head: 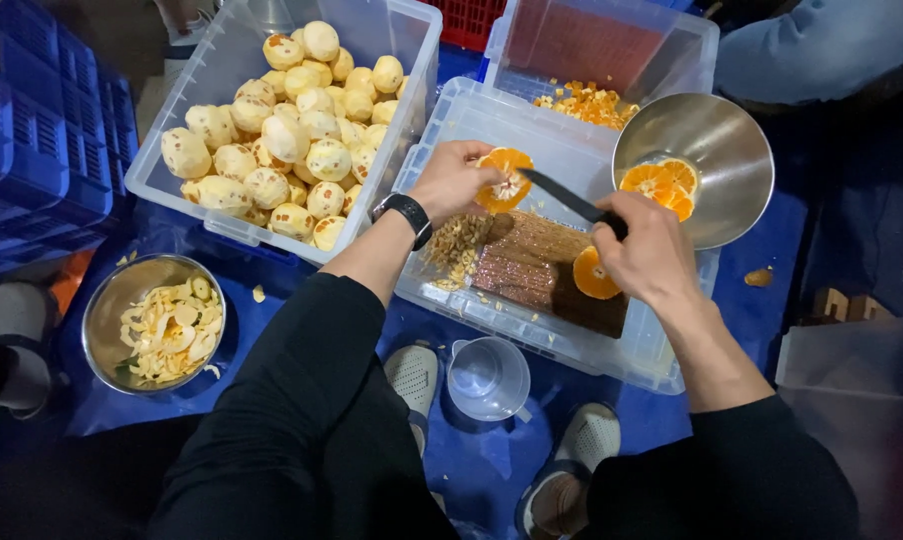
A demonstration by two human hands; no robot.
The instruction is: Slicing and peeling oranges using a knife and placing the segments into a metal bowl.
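My left hand [455, 180] holds a cut orange half [505, 178] with its flesh facing up, above a clear plastic bin [532, 125]. My right hand [650, 248] grips a black-bladed knife [567, 198] whose tip reaches the orange half. Below the right hand an orange slice [592, 275] lies on a dark cutting board [547, 270] set across the bin. Seeds and scraps [458, 246] are piled on the board's left end. A black watch [410, 214] is on my left wrist.
A steel bowl [717, 150] holds orange slices at right. A clear bin of peeled whole oranges [287, 120] stands at left, a steel bowl of peel [162, 325] at lower left, a clear cup [487, 378] by my feet. Another bin with orange bits [592, 100] is behind. Blue crates [42, 130] stand far left.
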